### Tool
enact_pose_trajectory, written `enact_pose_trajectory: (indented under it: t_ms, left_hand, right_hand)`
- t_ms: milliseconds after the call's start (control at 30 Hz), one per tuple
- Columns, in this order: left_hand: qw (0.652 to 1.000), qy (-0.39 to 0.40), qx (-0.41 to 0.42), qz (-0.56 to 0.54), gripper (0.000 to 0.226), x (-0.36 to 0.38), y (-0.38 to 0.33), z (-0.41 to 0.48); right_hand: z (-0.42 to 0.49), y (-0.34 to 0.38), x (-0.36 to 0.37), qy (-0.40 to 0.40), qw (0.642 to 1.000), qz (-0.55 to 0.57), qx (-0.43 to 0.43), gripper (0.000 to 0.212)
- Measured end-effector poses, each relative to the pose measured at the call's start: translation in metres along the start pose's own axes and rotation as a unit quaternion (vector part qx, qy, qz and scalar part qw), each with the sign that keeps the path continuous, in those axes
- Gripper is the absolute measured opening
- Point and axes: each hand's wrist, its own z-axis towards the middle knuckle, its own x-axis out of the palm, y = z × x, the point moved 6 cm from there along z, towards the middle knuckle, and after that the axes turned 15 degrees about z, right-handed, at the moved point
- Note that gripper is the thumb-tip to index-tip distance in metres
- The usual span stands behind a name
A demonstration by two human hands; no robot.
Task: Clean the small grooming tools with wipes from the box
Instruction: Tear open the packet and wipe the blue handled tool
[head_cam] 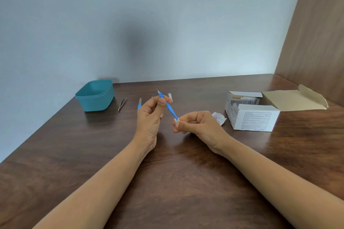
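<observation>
Left hand: the left hand (149, 115) is pinching the blue tool (169, 107) between thumb and fingers, near its upper part, and is holding it tilted above the table (167, 173).
Right hand: the right hand (197, 124) is gripping a small white wipe (176, 120), fingers curled, and is pressing it around the lower end of the blue tool.
Blue tool: its thin metal tip is pointing up and away from the person.
Box: the white box (255, 119) is standing open on the right, flap lying back, with packets (249, 100) showing inside.
Wrapper: a torn wrapper (218, 118) is lying just beside the box.
Other tools: tweezers (122, 104) and a second blue-handled tool (139, 104) are lying left of the hands; a nail clipper (170, 97) is lying behind them.
Tub: a teal tub (95, 96) is sitting at the far left, near the tweezers.
</observation>
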Motion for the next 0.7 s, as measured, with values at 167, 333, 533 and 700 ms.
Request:
enact_pose_trajectory:
  t_ms: [167,333,533,700]
  left_hand:
    - [1.0,0.005,0.003,0.004,0.018,0.001,-0.001,-0.001]
    - [1.0,0.002,0.006,0.003,0.017,0.001,0.0,0.0]
    - [1.0,-0.008,0.002,0.002,0.019,0.0,0.001,0.001]
    - [1.0,-0.008,-0.002,0.004,0.019,-0.001,0.003,0.002]
  right_hand:
    - [-0.001,-0.001,0.003,0.004,0.999,-0.044,-0.016,0.017]
    - [-0.002,-0.001,0.007,0.034,0.999,-0.025,-0.019,0.023]
    - [0.0,-0.004,-0.002,-0.018,1.0,0.0,-0.021,0.006]
    - [0.0,-0.002,-0.001,-0.021,0.999,-0.016,-0.033,0.009]
